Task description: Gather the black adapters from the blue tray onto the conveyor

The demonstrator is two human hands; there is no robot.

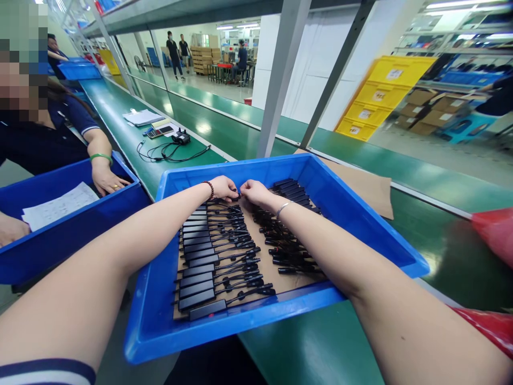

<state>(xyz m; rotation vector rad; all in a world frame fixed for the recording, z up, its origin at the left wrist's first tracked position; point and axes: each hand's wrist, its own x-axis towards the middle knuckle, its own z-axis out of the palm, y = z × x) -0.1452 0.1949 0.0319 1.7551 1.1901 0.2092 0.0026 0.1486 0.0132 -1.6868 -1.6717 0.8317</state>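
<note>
A blue plastic bin [192, 339] lined with brown cardboard stands in front of me. Along its left side lie several black box-shaped modules with short cables [202, 293], side by side in a row. A second batch of black cabled modules [294, 251] lies on the right, partly covered by my right forearm. My left hand [223, 188], near the bin's far wall, is closed around a black cable connector [236, 199]. Close beside it, my right hand [255, 192] has its fingertips pinched together at the connector's end; what they grip is too small to make out.
To the left, a co-worker's hand [108, 179] reaches into another blue bin [72, 235] holding paper sheets. On the green bench lie a black adapter with cables [181, 137] and papers [143, 117]. A metal post [280, 80] rises behind my bin; red plastic [495, 232] is at right.
</note>
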